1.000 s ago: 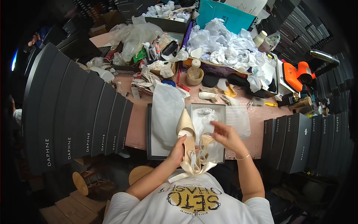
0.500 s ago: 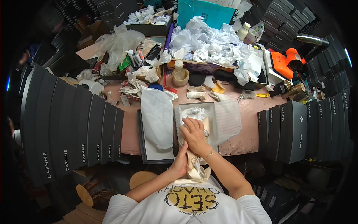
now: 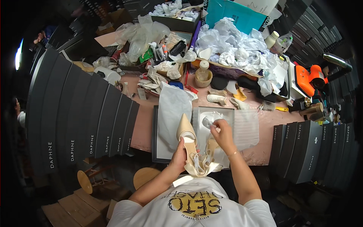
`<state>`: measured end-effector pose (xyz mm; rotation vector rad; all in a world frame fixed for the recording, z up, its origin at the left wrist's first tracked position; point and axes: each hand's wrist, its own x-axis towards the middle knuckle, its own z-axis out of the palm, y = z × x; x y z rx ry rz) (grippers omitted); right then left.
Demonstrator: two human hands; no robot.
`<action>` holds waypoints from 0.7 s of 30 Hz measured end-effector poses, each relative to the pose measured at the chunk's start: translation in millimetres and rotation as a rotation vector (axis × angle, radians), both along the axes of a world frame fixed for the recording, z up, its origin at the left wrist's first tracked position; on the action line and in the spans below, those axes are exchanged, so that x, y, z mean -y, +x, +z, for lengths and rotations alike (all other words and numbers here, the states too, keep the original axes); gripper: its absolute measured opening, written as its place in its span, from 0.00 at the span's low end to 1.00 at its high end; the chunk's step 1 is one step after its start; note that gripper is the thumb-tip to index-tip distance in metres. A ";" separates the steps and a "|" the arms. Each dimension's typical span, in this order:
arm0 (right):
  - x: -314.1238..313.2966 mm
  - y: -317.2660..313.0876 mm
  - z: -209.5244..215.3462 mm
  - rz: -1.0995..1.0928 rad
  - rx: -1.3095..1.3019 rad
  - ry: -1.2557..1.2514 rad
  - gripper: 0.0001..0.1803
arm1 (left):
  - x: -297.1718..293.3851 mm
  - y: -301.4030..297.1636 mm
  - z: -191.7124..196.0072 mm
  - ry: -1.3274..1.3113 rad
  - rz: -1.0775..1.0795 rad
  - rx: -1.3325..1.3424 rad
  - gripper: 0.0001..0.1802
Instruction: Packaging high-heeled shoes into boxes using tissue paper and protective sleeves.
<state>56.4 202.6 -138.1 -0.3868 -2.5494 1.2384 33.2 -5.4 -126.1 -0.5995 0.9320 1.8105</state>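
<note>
My left hand point(image 3: 178, 157) grips a cream pointed-toe shoe point(image 3: 184, 126) by its side, toe pointing away from me. White stuffing shows inside the toe, and a pearl-trimmed strap point(image 3: 196, 162) hangs at the back. My right hand point(image 3: 224, 137) has its fingertips pinched on a wad of crumpled white paper point(image 3: 208, 120) over the open grey shoe box point(image 3: 231, 113). Below that hand a second cream shoe point(image 3: 211, 145) is partly hidden. White tissue point(image 3: 246, 130) spreads from the box's right side. Left of it, a white paper sheet point(image 3: 170, 108) lies over the other box half point(image 3: 155, 153).
Stacked dark grey shoe boxes point(image 3: 81, 113) wall in the left, with more boxes point(image 3: 302, 151) at right. Behind stand a bottle in a bowl point(image 3: 203, 73), a heap of crumpled paper point(image 3: 242, 53), an orange tool point(image 3: 302, 81) and a yellow-handled brush point(image 3: 278, 108).
My hands have moved apart. The left has turned the shoe so its toe and opening show; the right has left the shoe and now pinches crumpled paper. The whole view has shifted.
</note>
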 end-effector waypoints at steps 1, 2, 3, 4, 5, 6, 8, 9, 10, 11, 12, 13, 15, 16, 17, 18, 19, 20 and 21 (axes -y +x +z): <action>14.0 13.6 24.9 0.021 -0.069 -0.103 0.06 | -0.4 1.1 -3.3 0.015 0.011 0.026 0.39; 29.0 25.9 39.2 0.129 -0.121 -0.065 0.07 | -2.5 3.7 -1.2 0.039 0.019 0.024 0.38; 40.9 31.2 46.8 0.229 -0.181 -0.017 0.08 | -7.9 4.0 4.1 0.070 0.018 0.013 0.37; 46.8 32.7 47.6 0.300 -0.168 0.118 0.09 | -14.9 5.7 12.2 0.102 0.012 0.002 0.36; 51.1 34.7 44.7 0.370 -0.148 0.252 0.10 | -20.7 8.6 18.3 0.135 0.006 -0.007 0.35; 52.3 37.3 35.8 0.321 -0.107 0.245 0.12 | -23.9 13.5 22.8 0.116 -0.003 -0.006 0.33; 47.7 45.8 42.7 0.347 -0.023 0.084 0.13 | -18.0 15.1 1.2 0.166 -0.050 -0.013 0.32; 47.1 51.0 45.1 0.361 0.017 -0.001 0.13 | -16.6 15.0 -1.0 0.189 -0.072 -0.016 0.31; 46.1 54.4 39.2 0.320 0.034 -0.029 0.15 | -16.2 18.0 -1.6 0.107 -0.109 -0.043 0.31; 45.5 54.7 38.6 0.240 0.018 0.051 0.16 | -17.5 15.6 -2.4 0.116 -0.141 -0.051 0.31; 48.0 52.8 40.5 0.173 0.010 0.128 0.16 | -16.9 14.7 -1.1 0.122 -0.161 -0.052 0.31; 50.4 49.8 43.5 0.107 0.002 0.205 0.16 | -16.8 14.5 1.7 0.129 -0.179 -0.054 0.31; 54.4 46.9 53.7 0.029 -0.069 0.238 0.16 | -25.4 11.3 3.2 0.164 -0.184 -0.070 0.30; 56.6 51.7 55.9 0.033 -0.052 0.253 0.15 | -24.7 12.4 -2.4 0.158 -0.224 -0.087 0.30; 57.3 56.5 58.7 0.039 -0.036 0.267 0.15 | -24.2 14.7 -5.3 0.151 -0.262 -0.105 0.30; 55.7 62.5 60.9 0.032 -0.037 0.312 0.15 | -26.5 18.7 -6.7 0.132 -0.285 -0.179 0.31; 50.5 64.5 57.4 0.032 -0.043 0.357 0.17 | -33.2 22.4 -7.0 0.124 -0.315 -0.262 0.32; 49.5 63.1 56.3 0.005 -0.044 0.367 0.17 | -35.0 29.0 -9.5 0.062 -0.330 -0.355 0.31; 44.7 60.9 58.9 -0.034 -0.049 0.392 0.17 | -45.3 33.5 -2.8 0.054 -0.270 -0.447 0.30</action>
